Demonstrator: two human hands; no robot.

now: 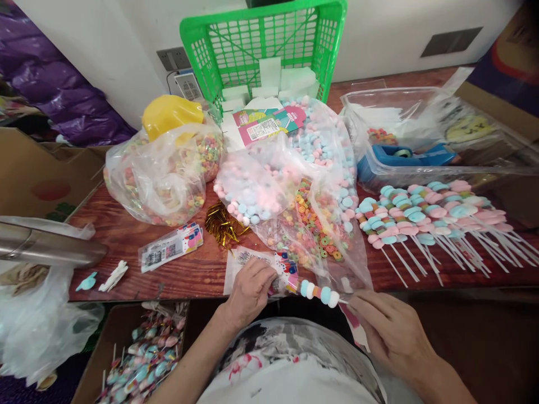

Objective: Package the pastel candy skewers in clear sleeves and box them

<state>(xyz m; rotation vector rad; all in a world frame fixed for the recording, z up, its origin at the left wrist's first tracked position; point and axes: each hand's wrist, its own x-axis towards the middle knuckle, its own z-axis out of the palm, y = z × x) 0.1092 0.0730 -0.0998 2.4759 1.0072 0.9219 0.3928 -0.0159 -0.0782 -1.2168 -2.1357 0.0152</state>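
My right hand (389, 325) pinches the white stick of a candy skewer, which lies nearly level. Blue and white marshmallows (326, 295) and orange-brown pieces are threaded on it. Closed over the edge of a printed clear plastic bag (290, 268) is my left hand (251, 286). The skewer's tip is at the bag's right end; I cannot tell whether it is inside. Just behind lie fruit-coloured candy rings (320, 219) in an open plastic bag. Finished-looking marshmallow skewers (433, 210) are piled at the right, sticks toward me.
Gold twist ties (225, 224) and more printed bags (172, 248) lie at left. Behind stand bagged marshmallows (252, 191), bagged rings (160, 174), a green basket (263, 33) and a clear bin (393, 98) with a blue tape dispenser (404, 157). Below left, a cardboard box (99, 348) holds wrapped skewers.
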